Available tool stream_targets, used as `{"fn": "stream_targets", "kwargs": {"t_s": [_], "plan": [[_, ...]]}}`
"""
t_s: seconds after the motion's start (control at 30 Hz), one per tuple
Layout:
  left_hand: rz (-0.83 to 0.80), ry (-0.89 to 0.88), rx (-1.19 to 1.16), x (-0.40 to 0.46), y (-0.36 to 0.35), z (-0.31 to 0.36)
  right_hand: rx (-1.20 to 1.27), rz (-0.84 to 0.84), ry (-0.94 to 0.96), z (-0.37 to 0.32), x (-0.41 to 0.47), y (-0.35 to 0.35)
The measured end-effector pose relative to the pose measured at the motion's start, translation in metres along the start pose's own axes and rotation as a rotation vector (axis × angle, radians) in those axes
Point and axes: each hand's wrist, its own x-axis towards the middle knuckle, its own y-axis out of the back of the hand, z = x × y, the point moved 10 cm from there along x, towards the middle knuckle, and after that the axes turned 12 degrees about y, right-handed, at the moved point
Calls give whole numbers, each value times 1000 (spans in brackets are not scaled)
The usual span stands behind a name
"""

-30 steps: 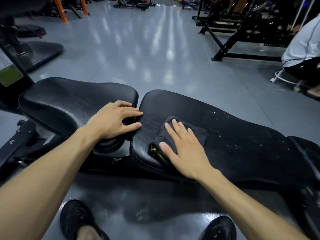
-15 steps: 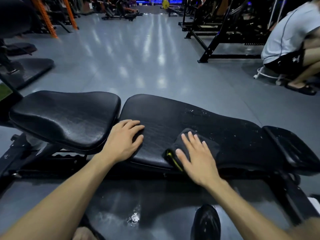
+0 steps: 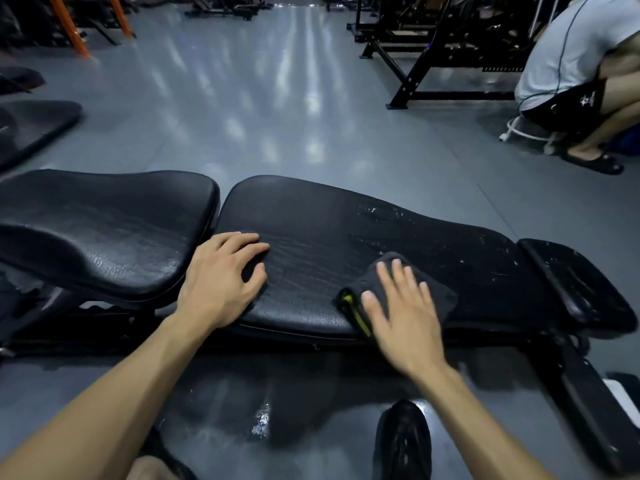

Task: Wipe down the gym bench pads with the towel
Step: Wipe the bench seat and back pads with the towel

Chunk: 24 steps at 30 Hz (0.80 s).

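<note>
A: Far left, the seat pad [image 3: 104, 230] sat just beyond the left hand's knuckles, a narrow gap between it and the long back pad [image 3: 311, 237].

B: And the left hand [image 3: 221, 275]?

A: Flat on the back pad's near-left corner, fingers [image 3: 249, 249] loosely spread, holding nothing, likely bracing.

B: The towel [image 3: 433, 292]?

A: Folded dark cloth, yellow trim (near edge only), pinned under the right hand [image 3: 405, 317], whose fingers [image 3: 398, 275] lay splayed and flat, pressing rather than gripping.

B: Best way on?

A: Probably even palm pressure, overlapping passes toward the white flecks [image 3: 391, 216] past the fingertips. The towel already overhung the near edge; the head pad [image 3: 581, 282] lay open to the right.
</note>
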Motion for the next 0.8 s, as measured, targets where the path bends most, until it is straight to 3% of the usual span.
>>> {"fn": "stream_targets", "kwargs": {"t_s": [0.1, 0.2, 0.37, 0.5, 0.63, 0.8], "plan": [[-9, -11, -4, -2, -1, 1, 30, -54, 175, -38, -13, -3], [-14, -15, 0, -3, -1, -1, 37, -142, 278, -14, -1, 5], [-16, -29, 48, -6, 1, 3, -3, -365, 66, 85, 32, 11], [-54, -41, 125, -4, -2, 6, -92, -507, 209, 69, 20, 9], [-88, -55, 184, -4, -4, 9, -103, -552, 367, 43, 4, 8], [-112, -47, 199, -2, -3, 13, 0, -531, 351, 56, 22, -1]]}}
